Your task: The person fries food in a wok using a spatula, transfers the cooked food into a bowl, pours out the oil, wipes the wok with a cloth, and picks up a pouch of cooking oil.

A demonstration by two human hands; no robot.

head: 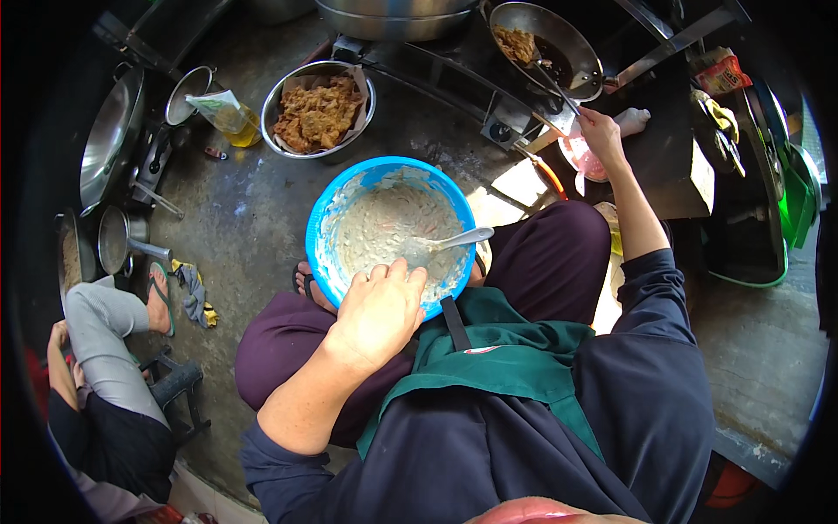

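Note:
A blue plastic basin (315, 216) of thick pale batter (393, 219) sits between my knees. My left hand (380, 311) is over its near rim, fingers on the inner side and thumb by the rim, and seems to grip it. A pale spoon (465, 238) leans in the batter, its handle across the right rim. At the upper right, my right hand (599, 134) is closed around the handle of a metal spatula (556, 85). The spatula's head reaches into a wok (592, 62) of dark oil, touching a browned fried piece (514, 44).
A paper-lined metal bowl (267, 124) holds fried fritters (317, 114). Beside it stands an oil pouch (239, 128). Pans and a saucepan (114, 239) are at left, near a seated person (108, 334) and a cloth (193, 291). A pink container (582, 157) lies below my right hand.

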